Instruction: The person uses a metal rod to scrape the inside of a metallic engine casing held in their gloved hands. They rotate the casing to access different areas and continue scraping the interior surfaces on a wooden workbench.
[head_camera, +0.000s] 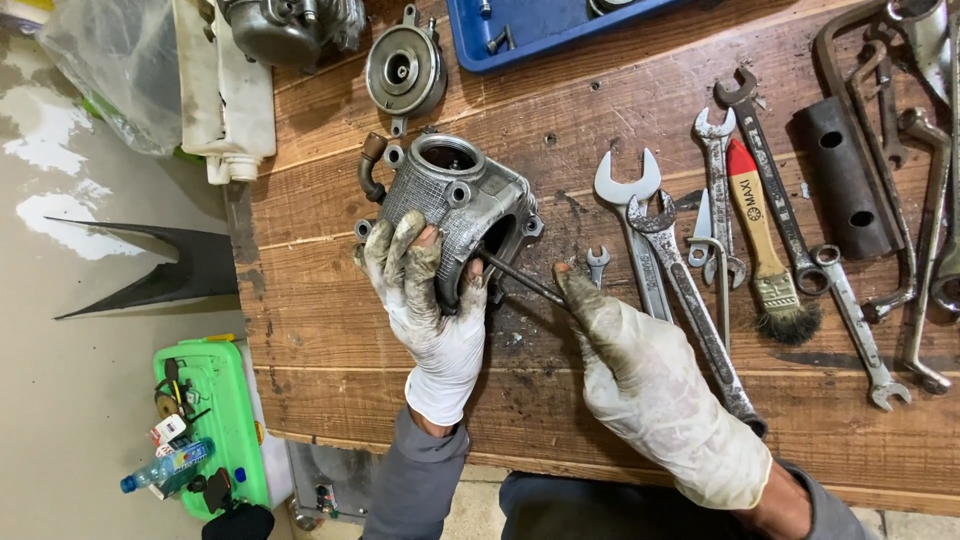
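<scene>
We see the left hand (432, 300) clamped on a grey, textured cast-metal housing (455, 205) (round openings), near the workbench's (350, 400) left edge; the right hand (655, 385) pinches a thin rod (520, 282).

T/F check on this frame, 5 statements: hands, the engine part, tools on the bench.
1. The left hand grips the grey metal engine casting. True.
2. The right hand holds a paintbrush. False: it holds a thin dark rod whose tip goes into the casting's opening; the paintbrush lies on the bench among the wrenches.
3. Both hands are bare. False: both wear soiled white gloves.
4. Several open-end wrenches lie on the wooden bench beside the right hand. True.
5. The blue tray sits on the floor. False: it is on the bench's far edge; a green box is on the floor.
</scene>
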